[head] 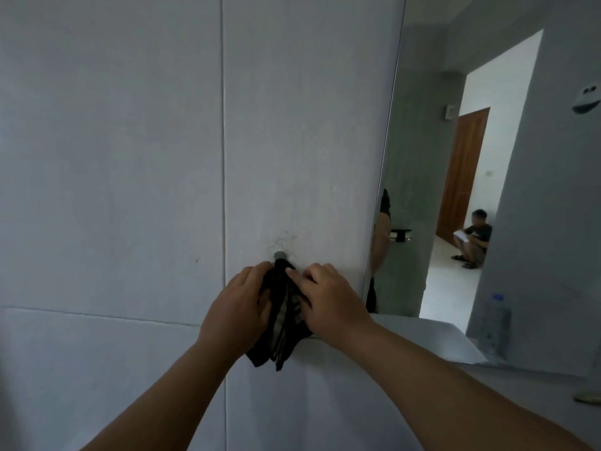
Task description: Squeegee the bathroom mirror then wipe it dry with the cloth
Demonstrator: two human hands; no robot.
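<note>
A dark cloth [281, 320] hangs from a small round wall hook [280, 255] on the grey tiled wall. My left hand [239, 307] grips the cloth's left side, and my right hand [328, 301] holds its right side, fingers pinched near the top by the hook. The bathroom mirror [487, 190] fills the right of the view, its left edge just right of my hands. No squeegee is in view.
The mirror reflects a doorway, a wooden door and a person crouching on the floor. A clear plastic bottle [497, 323] stands on the grey counter [536, 385] at the right. A pale object [588, 397] lies at the counter's far right edge.
</note>
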